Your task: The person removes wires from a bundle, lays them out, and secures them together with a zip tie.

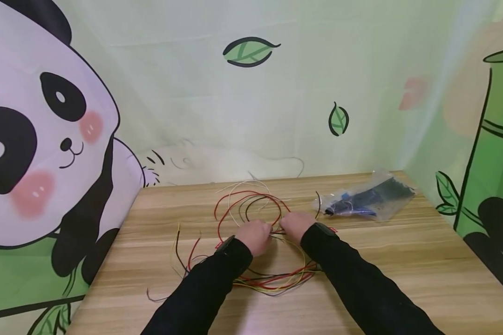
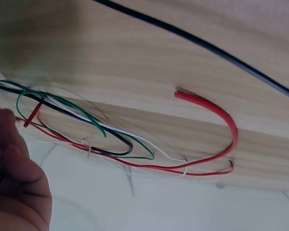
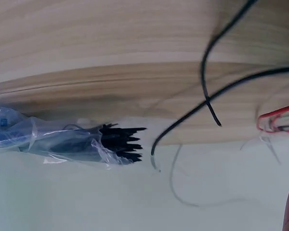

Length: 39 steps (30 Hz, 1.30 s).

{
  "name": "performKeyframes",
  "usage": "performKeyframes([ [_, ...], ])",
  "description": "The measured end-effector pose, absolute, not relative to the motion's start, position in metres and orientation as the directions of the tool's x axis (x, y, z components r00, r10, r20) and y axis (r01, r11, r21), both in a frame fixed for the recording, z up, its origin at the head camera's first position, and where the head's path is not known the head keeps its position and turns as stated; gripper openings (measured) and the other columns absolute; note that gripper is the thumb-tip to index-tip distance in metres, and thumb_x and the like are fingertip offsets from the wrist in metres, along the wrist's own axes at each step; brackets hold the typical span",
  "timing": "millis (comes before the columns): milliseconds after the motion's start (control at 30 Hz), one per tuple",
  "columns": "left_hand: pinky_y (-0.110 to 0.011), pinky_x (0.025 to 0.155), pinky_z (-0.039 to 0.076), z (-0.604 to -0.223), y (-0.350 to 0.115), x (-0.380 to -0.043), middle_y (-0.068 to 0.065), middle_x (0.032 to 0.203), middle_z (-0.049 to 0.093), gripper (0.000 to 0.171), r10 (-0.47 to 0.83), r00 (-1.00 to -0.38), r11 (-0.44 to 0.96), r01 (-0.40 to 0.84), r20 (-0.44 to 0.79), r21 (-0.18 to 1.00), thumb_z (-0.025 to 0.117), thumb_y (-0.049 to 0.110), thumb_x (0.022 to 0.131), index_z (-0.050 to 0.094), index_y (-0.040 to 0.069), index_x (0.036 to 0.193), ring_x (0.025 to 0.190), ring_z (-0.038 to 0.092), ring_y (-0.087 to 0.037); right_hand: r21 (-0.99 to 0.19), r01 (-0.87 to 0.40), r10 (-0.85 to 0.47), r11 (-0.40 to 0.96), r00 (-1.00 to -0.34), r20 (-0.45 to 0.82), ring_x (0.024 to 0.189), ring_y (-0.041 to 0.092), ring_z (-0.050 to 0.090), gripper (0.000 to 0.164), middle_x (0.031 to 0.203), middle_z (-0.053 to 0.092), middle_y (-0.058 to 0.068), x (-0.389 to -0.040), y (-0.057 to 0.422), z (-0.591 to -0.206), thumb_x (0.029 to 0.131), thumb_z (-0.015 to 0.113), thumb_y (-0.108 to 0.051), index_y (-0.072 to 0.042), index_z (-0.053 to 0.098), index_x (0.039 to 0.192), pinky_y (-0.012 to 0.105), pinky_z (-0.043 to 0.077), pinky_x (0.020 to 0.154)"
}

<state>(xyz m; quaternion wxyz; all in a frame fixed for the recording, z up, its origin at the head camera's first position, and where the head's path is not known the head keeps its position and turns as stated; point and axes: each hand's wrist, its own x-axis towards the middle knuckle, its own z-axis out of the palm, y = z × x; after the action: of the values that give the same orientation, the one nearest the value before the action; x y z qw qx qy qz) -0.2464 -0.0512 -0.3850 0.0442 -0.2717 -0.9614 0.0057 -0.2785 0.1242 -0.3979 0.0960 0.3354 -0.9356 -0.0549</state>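
My left hand (image 1: 255, 236) and right hand (image 1: 294, 225) are close together over a tangle of thin coloured wires on the table. Both hands have curled fingers and pinch wires in the middle of the tangle. Beyond them, red wire (image 2: 235, 134) loops with white, green and black ones. Nearer the person, between the forearms, lies a coil of red, yellow and black wires (image 1: 272, 281). In the left wrist view, red wire runs to the left fingertips. Two black wires (image 3: 205, 62) cross in the right wrist view, where only a sliver of the right hand shows.
A clear plastic bag (image 1: 385, 204) with black strips (image 3: 120, 143) and something blue lies at the back right of the wooden table (image 1: 402, 260). Loose wire ends (image 1: 178, 242) stick up left of the left sleeve. A panda-printed cloth (image 1: 184, 93) hangs behind.
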Motion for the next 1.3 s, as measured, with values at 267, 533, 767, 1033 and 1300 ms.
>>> performKeyframes([
  [267,-0.038,0.061,0.057,-0.385,-0.05,-0.244,-0.006,0.083,0.075,0.015,0.473,-0.86,0.88,0.473,0.192,-0.048,0.064,0.02,0.096,0.069,0.01,0.086,0.073,0.072,-0.023,0.141,-0.66,-0.67,0.738,-0.694,0.263,0.07,0.02,0.071,0.004,0.081,0.074,0.003,-0.269,0.116,-0.384,0.091,0.07,-0.011,-0.013,0.07,0.088,0.038,0.055,0.058],
  [533,-0.033,0.061,0.054,-0.38,-0.06,-0.243,-0.003,0.077,0.072,0.023,0.467,-0.867,0.876,0.48,0.176,0.041,0.057,0.018,0.103,0.069,0.01,0.085,0.07,0.069,-0.018,0.089,-0.693,-0.69,0.716,-0.682,0.244,0.064,0.019,0.068,0.007,0.076,0.073,0.004,-0.266,0.118,-0.387,0.097,0.066,-0.016,-0.012,0.068,0.091,0.035,0.053,0.058],
  [767,-0.026,0.059,0.047,-0.371,-0.074,-0.234,0.002,0.071,0.066,0.021,0.472,-0.86,0.864,0.495,0.193,0.091,0.06,0.018,0.102,0.071,0.011,0.085,0.064,0.061,-0.01,-0.041,-0.671,-0.65,0.74,-0.73,0.213,0.08,0.021,0.072,0.005,0.088,0.075,0.005,-0.268,0.126,-0.395,0.095,0.068,-0.013,-0.009,0.072,0.095,0.037,0.057,0.071],
  [1033,-0.03,0.06,0.052,-0.351,-0.099,-0.214,-0.001,0.076,0.072,0.016,0.486,-0.833,0.846,0.525,0.264,0.097,0.063,0.016,0.099,0.073,0.01,0.089,0.066,0.067,-0.014,-0.08,-0.666,-0.636,0.742,-0.737,0.23,0.088,0.028,0.073,0.006,0.092,0.075,0.009,-0.269,0.139,-0.404,0.096,0.064,-0.006,-0.006,0.069,0.094,0.042,0.058,0.077],
  [1300,-0.027,0.062,0.053,-0.336,-0.131,-0.19,0.001,0.078,0.072,0.012,0.467,-0.816,0.844,0.526,0.342,0.102,0.066,0.015,0.097,0.073,0.011,0.089,0.066,0.065,-0.01,-0.114,-0.637,-0.598,0.763,-0.761,0.251,0.08,0.028,0.072,0.011,0.083,0.071,0.009,-0.271,0.156,-0.415,0.098,0.061,-0.008,-0.008,0.063,0.088,0.041,0.055,0.071],
])
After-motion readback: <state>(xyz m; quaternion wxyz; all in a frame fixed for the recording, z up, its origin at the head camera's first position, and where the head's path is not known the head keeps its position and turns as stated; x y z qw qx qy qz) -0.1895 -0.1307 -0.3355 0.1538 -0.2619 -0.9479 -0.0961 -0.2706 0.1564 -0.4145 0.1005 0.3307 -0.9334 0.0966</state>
